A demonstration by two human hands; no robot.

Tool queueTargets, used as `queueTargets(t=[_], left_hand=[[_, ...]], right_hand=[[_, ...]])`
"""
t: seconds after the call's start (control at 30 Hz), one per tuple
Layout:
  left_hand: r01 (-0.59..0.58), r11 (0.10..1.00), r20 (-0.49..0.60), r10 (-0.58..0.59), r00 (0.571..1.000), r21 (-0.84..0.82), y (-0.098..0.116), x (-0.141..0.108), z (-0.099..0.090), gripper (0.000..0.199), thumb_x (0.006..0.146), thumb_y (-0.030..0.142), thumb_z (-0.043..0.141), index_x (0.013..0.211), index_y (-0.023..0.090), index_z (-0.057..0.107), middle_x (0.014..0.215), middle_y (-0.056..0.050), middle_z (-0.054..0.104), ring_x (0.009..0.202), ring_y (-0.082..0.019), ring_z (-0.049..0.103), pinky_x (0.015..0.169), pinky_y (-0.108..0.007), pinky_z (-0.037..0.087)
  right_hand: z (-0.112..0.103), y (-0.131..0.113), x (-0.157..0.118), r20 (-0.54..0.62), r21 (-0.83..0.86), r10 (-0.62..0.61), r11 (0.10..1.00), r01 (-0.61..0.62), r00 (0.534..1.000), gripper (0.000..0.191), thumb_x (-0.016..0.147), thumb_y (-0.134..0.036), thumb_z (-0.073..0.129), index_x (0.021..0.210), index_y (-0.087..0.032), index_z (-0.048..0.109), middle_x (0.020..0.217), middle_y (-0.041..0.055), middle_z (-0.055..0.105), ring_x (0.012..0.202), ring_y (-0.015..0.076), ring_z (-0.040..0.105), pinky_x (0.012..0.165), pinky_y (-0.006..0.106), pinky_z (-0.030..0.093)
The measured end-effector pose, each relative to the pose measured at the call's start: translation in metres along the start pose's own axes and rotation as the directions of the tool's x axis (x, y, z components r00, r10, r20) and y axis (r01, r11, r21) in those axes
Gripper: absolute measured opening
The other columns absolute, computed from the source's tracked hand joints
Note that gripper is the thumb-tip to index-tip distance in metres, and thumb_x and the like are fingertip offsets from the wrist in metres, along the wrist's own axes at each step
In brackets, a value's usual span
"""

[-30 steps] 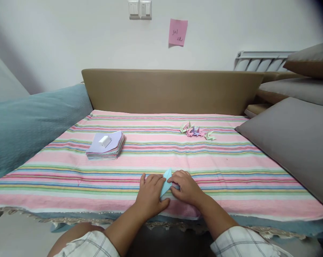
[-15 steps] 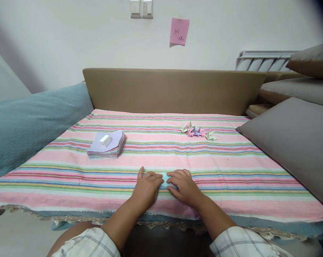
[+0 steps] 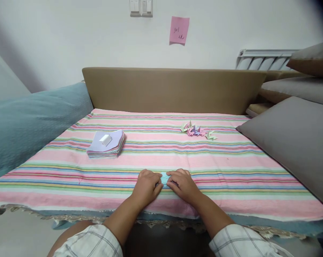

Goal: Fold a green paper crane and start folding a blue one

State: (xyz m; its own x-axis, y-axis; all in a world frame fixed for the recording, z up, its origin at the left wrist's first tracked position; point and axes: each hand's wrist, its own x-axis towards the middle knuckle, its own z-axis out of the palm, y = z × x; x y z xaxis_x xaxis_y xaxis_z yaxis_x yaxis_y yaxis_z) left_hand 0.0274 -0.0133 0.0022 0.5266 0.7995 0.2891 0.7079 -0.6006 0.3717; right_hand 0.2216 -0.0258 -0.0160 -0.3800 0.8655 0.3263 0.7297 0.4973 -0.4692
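A small light-blue folded paper (image 3: 164,178) lies on the striped cloth between my two hands. My left hand (image 3: 147,186) has its fingers curled together, with thumb and index finger pinching the paper's left side. On the right side, my right hand (image 3: 183,185) closes thumb and fingertips on the same paper. The fingertips cover both ends of it. Farther back to the left is a stack of coloured paper (image 3: 105,143) with a small white block (image 3: 105,140) on top. Several folded paper figures (image 3: 196,131), pink, purple and pale green, sit together at the back right.
The striped cloth (image 3: 156,157) covers the seat up to a brown backrest (image 3: 174,91). A blue-covered armrest (image 3: 38,117) is at the left, and grey cushions (image 3: 292,132) are piled at the right.
My left hand's raised finger has come down, and its thumb now shows against the paper's left side. The paper shows a little narrower. My right hand has barely moved.
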Motion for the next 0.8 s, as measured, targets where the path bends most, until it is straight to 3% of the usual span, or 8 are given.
queueTargets(t=[0.1, 0.53, 0.8], left_hand=[[0.003, 0.999, -0.018, -0.004, 1.000, -0.039, -0.0029, 0.0006, 0.0017, 0.007, 0.077, 0.023, 0.057, 0.071, 0.021, 0.060, 0.098, -0.002, 0.069, 0.087, -0.019, 0.058, 0.084, -0.037, 0.039], [0.095, 0.994, -0.041, -0.097, 0.994, -0.054, -0.0027, 0.0047, 0.0055, 0.015, 0.077, 0.021, 0.055, 0.063, 0.021, 0.060, 0.097, 0.002, 0.070, 0.084, -0.017, 0.059, 0.083, -0.035, 0.038], [0.106, 0.991, 0.007, -0.106, 0.994, -0.084, -0.0034, 0.0056, 0.0022, 0.011, 0.075, 0.023, 0.055, 0.067, 0.022, 0.062, 0.100, 0.000, 0.069, 0.089, -0.019, 0.059, 0.085, -0.037, 0.038]], right_hand=[[0.0020, 0.0005, 0.0013, -0.007, 0.032, 0.032, 0.999, -0.032, 0.999, 0.013, 0.086, -0.031, 0.054, 0.078, -0.023, 0.061, 0.110, 0.0016, 0.064, 0.095, 0.0196, 0.051, 0.081, 0.036, 0.033], [0.0042, -0.0039, 0.0094, 0.007, 0.110, 0.196, 0.974, -0.196, 0.981, 0.015, 0.082, -0.028, 0.055, 0.071, -0.022, 0.063, 0.106, 0.0015, 0.065, 0.096, 0.0198, 0.053, 0.083, 0.037, 0.034], [0.0028, 0.0038, 0.0035, 0.077, 0.089, 0.100, 0.990, -0.106, 0.992, 0.015, 0.077, -0.033, 0.062, 0.091, -0.031, 0.067, 0.115, -0.0001, 0.059, 0.102, 0.0201, 0.050, 0.087, 0.038, 0.033]])
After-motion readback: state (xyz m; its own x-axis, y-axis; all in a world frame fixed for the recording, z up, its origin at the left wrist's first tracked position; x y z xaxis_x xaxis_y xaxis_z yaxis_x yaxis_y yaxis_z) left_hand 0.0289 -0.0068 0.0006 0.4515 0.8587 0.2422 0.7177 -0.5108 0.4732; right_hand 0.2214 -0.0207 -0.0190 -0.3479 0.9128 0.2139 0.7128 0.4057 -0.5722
